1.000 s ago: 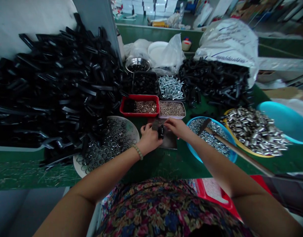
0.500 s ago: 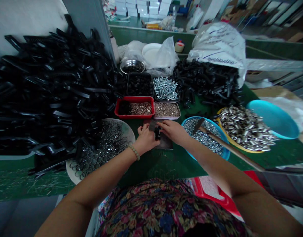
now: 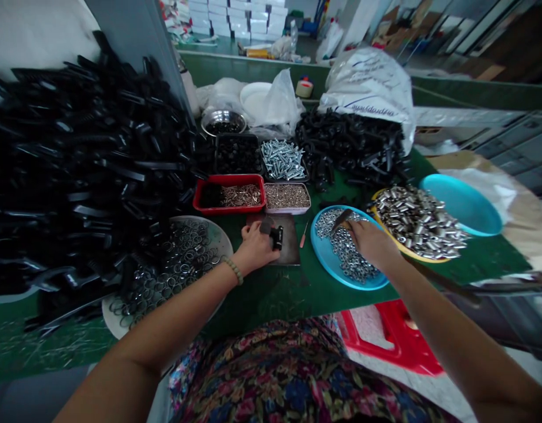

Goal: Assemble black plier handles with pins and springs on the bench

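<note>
My left hand (image 3: 254, 249), with a beaded bracelet at the wrist, grips a small black part (image 3: 277, 237) over a flat metal plate (image 3: 290, 249). Over the blue tray of small metal pieces (image 3: 353, 261), my right hand (image 3: 368, 238) is closed around the wooden handle of a hammer, close to its dark head (image 3: 341, 219). The rest of the handle runs to the lower right beneath my forearm. A small screwdriver with a pink handle (image 3: 303, 239) lies between the plate and the blue tray.
Black parts (image 3: 99, 158) are heaped at the left beside a tray of metal rings (image 3: 183, 252). Behind the plate stand a red bin (image 3: 229, 210) and a box of rivets (image 3: 287, 198). Metal sleeves (image 3: 418, 223) fill a yellow-rimmed tray at the right.
My right hand has left the black part and moved right onto the hammer, uncovering the screwdriver. My left hand still holds the part. The whole view has shifted slightly.
</note>
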Available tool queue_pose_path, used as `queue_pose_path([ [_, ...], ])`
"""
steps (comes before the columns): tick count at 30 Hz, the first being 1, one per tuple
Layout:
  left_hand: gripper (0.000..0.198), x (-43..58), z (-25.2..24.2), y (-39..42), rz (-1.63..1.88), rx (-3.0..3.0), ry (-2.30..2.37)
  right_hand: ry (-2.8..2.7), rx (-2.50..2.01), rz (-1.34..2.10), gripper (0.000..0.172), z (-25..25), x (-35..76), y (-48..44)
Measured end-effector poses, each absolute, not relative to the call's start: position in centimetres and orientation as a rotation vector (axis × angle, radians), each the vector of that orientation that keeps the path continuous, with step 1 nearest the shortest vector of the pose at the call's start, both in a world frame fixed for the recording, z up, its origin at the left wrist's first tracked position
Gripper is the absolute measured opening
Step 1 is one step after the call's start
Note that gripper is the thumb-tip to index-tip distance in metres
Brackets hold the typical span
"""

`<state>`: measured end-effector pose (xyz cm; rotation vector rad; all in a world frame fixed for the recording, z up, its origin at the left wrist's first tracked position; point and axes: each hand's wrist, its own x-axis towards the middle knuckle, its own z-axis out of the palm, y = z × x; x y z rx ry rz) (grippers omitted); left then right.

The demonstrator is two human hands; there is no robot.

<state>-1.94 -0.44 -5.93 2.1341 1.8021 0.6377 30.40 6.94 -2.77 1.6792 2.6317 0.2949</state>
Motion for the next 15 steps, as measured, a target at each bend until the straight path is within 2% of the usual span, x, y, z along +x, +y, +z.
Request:
queue_pose_path([
  [3,0.063,-1.9,-5.9,-0.4,0.664,2.124,1.783,2.735,1.857,-0.042,0.039,-0.6,26.1,4.3],
  [7,0.058,-1.8,-5.8,-0.5,0.675,2.108,1.808,2.871,1.674,-0.504,0.033,2.0,19.8,1.6],
  [11,0.06,-2.0,-5.6,-0.6,0.683,2.115,1.79,2.815,1.793,-0.506,0.034,3.0,16.3,1.3],
  [15,0.061,-2.2,-5.8,-0.6,0.705,2.149,1.773,2.674,1.69,-0.594,0.031,2.3,17.1,1.6],
])
